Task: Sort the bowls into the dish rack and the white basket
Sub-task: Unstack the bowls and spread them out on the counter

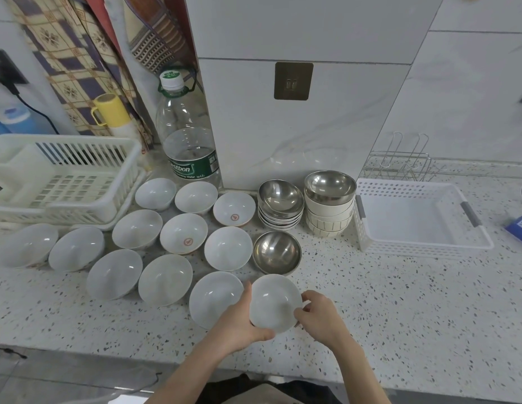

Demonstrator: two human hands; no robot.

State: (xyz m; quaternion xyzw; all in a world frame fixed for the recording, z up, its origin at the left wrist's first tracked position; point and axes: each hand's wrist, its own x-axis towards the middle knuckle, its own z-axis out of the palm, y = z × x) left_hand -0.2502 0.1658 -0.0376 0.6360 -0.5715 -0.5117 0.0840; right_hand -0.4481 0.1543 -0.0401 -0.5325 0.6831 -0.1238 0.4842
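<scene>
Both hands on one white porcelain bowl [276,303] at about 6 o'clock on the speckled countertop [399,316]. Left hand [239,322] cupping the bowl's left and near rim, thumb curled under the near edge, fingers wrapped along the far left side. Right hand [318,313] pinching the right rim, fingers curled narrow around the edge. Cannot tell whether the bowl's base touches the counter.

Just beside it at 9 o'clock, touching or nearly so, another white bowl [214,298], partly behind the left wrist. Fanning out toward 10 and 11 o'clock, eleven more white bowls [165,279] sitting upright and close together, two with a red mark inside: one [184,233] mid-cluster, one [234,209] nearer the wall. Directly at 12 o'clock from the held bowl, a single steel bowl [277,252]. Behind that, a tilted steel bowl atop a stack of shallow dishes [280,212], and just right of it a steel bowl capping a stack of cream ribbed bowls [329,205].

Dish rack [64,176], white plastic with slatted walls, at 10 o'clock by the left edge. White basket [423,217], perforated, grey handles, at 2 o'clock, just beside the cream stack. Wire rack [402,161] behind the basket against the wall. Large clear water bottle [190,135] with green label at 11 o'clock behind the bowls, a yellow mug [109,109] further left.
</scene>
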